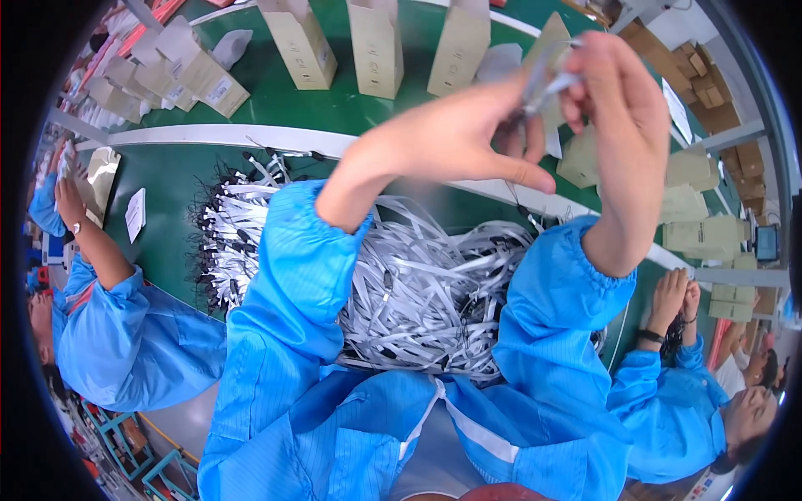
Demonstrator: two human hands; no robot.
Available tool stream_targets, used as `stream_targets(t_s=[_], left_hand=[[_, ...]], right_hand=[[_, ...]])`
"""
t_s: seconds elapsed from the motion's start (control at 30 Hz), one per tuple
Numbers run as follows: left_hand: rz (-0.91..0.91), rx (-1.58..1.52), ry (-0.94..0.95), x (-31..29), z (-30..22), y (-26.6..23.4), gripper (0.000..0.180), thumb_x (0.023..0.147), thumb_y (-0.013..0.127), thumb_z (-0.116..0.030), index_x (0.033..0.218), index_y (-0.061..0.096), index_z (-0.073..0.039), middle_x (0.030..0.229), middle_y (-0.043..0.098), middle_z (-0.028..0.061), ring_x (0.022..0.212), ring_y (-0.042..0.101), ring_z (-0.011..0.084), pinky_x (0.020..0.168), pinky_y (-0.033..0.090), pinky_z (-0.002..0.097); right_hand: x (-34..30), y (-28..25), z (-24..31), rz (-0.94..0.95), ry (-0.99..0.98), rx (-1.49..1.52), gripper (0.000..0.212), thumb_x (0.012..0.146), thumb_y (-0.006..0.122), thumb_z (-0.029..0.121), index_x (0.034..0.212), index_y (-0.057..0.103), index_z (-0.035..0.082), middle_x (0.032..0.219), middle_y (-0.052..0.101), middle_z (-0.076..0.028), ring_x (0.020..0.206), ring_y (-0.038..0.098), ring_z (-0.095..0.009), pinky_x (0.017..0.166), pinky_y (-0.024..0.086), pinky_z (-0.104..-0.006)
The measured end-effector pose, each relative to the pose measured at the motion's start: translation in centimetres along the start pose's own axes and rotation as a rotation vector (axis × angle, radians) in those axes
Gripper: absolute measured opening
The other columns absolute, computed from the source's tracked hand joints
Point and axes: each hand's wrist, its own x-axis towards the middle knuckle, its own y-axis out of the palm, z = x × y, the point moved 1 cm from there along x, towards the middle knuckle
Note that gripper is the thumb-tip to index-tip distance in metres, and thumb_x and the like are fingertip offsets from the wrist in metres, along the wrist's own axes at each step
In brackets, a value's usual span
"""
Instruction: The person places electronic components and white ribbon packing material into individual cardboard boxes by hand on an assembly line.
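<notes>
Blue sleeves of the person's smock rose from the lower edge, over a heap of grey-white straps with black ends piled on the green table. Above the heap, the left hand and the right hand met in the air, both pinching one grey strap between thumb and fingers. Co-workers in blue sat at either side. Beyond a white rail, tan paper bags stood upright in a row on the green belt.
</notes>
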Motion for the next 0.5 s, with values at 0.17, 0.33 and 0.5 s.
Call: stream_targets(t_s=[0.17, 0.33, 0.5], left_hand=[[0.822, -0.393, -0.489, 0.2, 2.5, -2.3, 0.045, 0.105, 0.043, -0.029, 0.139, 0.043, 0.0, 0.118, 0.063, 0.015, 0.105, 0.063, 0.0216, 0.088, 0.05, 0.0286], [-0.19, -0.991, -0.466, 0.3, 2.2, -1.4, 0.058, 0.104, 0.035, -0.048, 0.135, 0.047, -0.001, 0.117, 0.064, 0.0098, 0.096, 0.066, 0.0169, 0.08, 0.051, 0.0257], [-0.567, -1.38, -0.425, 0.7, 1.7, -1.9, 0.069, 0.1, 0.027, -0.058, 0.137, 0.045, -0.002, 0.115, 0.065, 0.0084, 0.09, 0.066, 0.0172, 0.076, 0.05, 0.0259]], right_hand=[[-0.6, -2.8, 0.9, -0.274, -0.035, 0.307, 0.023, 0.101, 0.055, 0.02, 0.102, 0.06, -0.002, 0.079, 0.06, -0.005, 0.066, 0.055, -0.011, 0.059, 0.044, -0.0241], [0.1, -0.1, 0.5, -0.163, 0.021, 0.333, 0.021, 0.099, 0.059, 0.015, 0.102, 0.061, -0.006, 0.08, 0.064, -0.009, 0.068, 0.06, -0.014, 0.061, 0.049, -0.0261], [0.6, 3.6, -1.0, 0.091, 0.053, 0.082, 0.019, 0.093, 0.065, 0.009, 0.107, 0.063, -0.005, 0.089, 0.067, -0.008, 0.076, 0.064, -0.013, 0.066, 0.051, -0.0256]])
